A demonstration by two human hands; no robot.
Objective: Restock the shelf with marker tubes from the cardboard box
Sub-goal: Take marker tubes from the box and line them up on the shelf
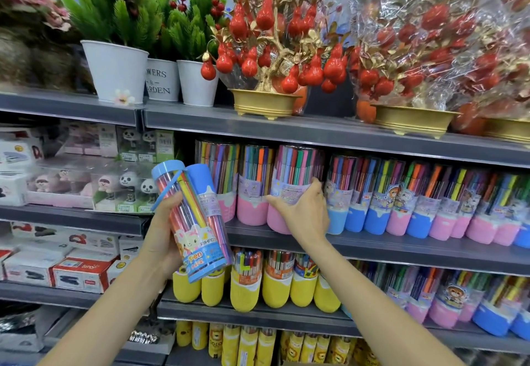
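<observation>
Marker tubes point(198, 219), two blue-capped, sit clamped in my left hand point(165, 232) at centre frame. My right hand point(302, 213) curls around a pink tube point(286, 193) on the middle shelf point(372, 246). Risk: shifting it may topple neighbours; my left grip may slip.

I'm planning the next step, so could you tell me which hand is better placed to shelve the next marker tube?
Left, probably: the left hand already holds two blue marker tubes, while the right hand grips a pink-based tube on the shelf.
</observation>
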